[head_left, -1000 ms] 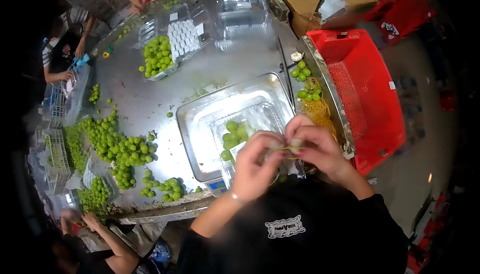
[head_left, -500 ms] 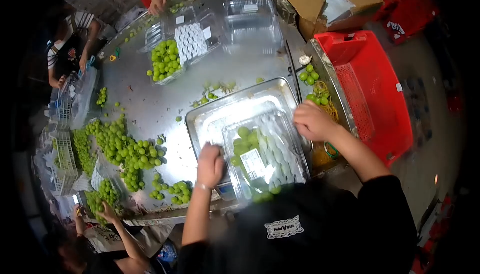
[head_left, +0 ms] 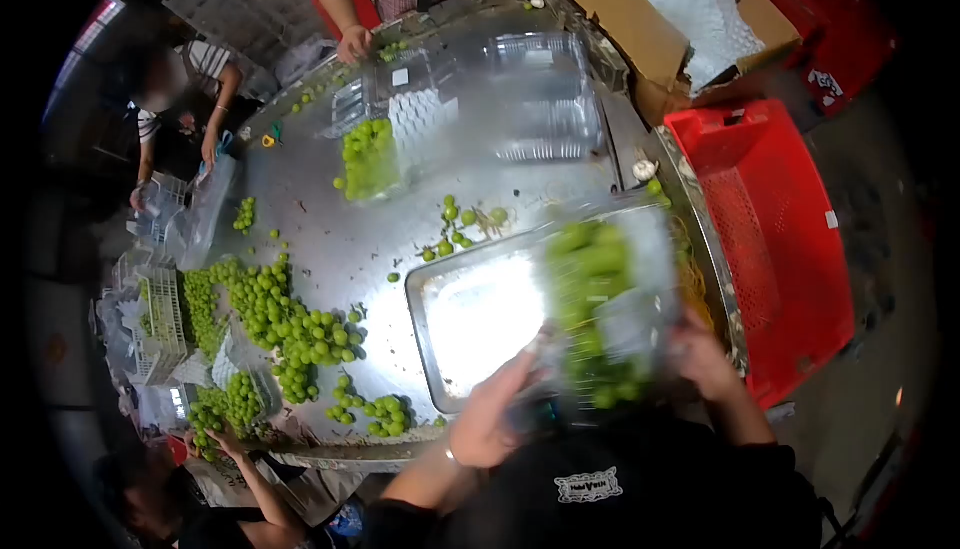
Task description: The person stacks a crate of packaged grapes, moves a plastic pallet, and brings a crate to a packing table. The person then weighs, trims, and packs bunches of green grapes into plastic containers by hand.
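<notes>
A clear plastic box of green grapes (head_left: 592, 289) is raised above the right part of a shallow metal tray (head_left: 428, 349), tilted and blurred by motion. My left hand (head_left: 487, 417) holds its left side near the lower corner, fingers against the plastic. At its right side, my right hand (head_left: 708, 357) grips the edge, with the fingers partly hidden and smeared. Grapes press against the face turned up, and a pale patch shows at the lower right of the box. Loose grapes (head_left: 447, 241) lie just beyond the tray.
Bunches of grapes (head_left: 290, 319) cover the table's left side. Farther back stand an opened grape box (head_left: 368, 157) and clear empty boxes (head_left: 545, 99). A red crate (head_left: 800, 289) and a cardboard box (head_left: 650, 59) are at the right. Several co-workers stand around the table.
The grape box has been lifted off the tray and turned, so its white label and foam netting no longer face up. Both hands now hold its sides. The whole view has shifted.
</notes>
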Tool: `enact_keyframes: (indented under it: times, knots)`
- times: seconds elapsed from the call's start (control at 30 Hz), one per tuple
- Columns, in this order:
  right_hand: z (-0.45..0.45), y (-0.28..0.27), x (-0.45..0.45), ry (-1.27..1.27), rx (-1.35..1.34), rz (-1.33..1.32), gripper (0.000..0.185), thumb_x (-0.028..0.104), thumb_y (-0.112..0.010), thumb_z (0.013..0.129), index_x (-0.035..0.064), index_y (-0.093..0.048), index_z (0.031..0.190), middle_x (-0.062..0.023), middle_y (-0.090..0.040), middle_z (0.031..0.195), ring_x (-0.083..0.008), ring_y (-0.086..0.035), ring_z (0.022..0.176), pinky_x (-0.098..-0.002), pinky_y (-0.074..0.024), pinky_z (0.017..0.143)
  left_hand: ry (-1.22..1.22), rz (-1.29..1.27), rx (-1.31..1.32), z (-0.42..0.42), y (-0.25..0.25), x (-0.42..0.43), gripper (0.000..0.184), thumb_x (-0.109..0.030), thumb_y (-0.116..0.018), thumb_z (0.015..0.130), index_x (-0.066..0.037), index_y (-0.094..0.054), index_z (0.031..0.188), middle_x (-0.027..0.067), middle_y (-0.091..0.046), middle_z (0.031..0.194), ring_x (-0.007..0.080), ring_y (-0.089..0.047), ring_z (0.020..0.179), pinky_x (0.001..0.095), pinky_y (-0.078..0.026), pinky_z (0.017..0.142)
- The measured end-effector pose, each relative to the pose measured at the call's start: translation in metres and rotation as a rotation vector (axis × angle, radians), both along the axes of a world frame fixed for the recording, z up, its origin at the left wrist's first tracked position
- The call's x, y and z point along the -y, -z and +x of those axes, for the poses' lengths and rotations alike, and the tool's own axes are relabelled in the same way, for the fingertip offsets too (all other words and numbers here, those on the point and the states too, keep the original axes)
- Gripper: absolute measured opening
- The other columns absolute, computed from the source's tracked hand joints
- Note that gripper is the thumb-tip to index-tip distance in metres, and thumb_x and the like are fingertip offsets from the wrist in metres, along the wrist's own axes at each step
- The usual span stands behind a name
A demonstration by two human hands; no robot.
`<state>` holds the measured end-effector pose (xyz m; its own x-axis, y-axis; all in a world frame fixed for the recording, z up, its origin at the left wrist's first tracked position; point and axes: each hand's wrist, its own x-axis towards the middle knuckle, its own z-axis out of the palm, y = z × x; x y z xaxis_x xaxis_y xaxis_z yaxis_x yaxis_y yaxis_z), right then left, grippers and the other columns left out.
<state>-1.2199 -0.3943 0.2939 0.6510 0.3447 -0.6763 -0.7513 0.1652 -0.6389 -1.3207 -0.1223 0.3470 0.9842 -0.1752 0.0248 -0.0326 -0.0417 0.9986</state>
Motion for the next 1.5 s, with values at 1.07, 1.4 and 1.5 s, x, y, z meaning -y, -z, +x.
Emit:
enact_keyframes:
  times: [1.07, 1.4, 1.5]
  knots:
    - [0.179, 0.108, 0.119, 0.233, 0.247, -0.172, 0.035, 0.019, -0.043, 0.088, 0.003, -0.041, 0.12, -0.0137, -0.047, 0.118, -0.023, -0.045, 0.111, -0.0334, -0.0361, 0.092, -0.99, -0.701, -0.509, 0.141, 0.22, -0.295, 0.012, -0.009, -0.051, 0.071, 0.001, -0.047, 0.076, 0.0172, -0.056, 0.078, 0.0285, -0.057, 0.07, 0.0369, -0.053, 0.065]
    - [0.094, 0.039, 0.052, 0.173, 0.723, -0.371, 0.03, 0.015, -0.046, 0.086, -0.001, -0.048, 0.111, -0.012, -0.055, 0.104, -0.0196, -0.053, 0.097, -0.0306, -0.0423, 0.085, -1.061, -0.669, -0.339, 0.068, 0.108, -0.228, 0.012, -0.002, -0.045, 0.073, 0.008, -0.046, 0.08, 0.0197, -0.056, 0.082, 0.0301, -0.057, 0.079, 0.0359, -0.051, 0.071]
    - [0.073, 0.007, -0.03, -0.082, 0.909, -0.181, 0.031, 0.015, -0.049, 0.082, 0.0005, -0.049, 0.11, -0.0129, -0.056, 0.102, -0.0204, -0.055, 0.092, -0.0317, -0.0451, 0.082, -1.078, -0.785, -0.335, 0.055, 0.076, -0.206, 0.012, -0.001, -0.045, 0.074, 0.009, -0.044, 0.08, 0.0213, -0.055, 0.085, 0.0317, -0.057, 0.081, 0.0352, -0.051, 0.074]
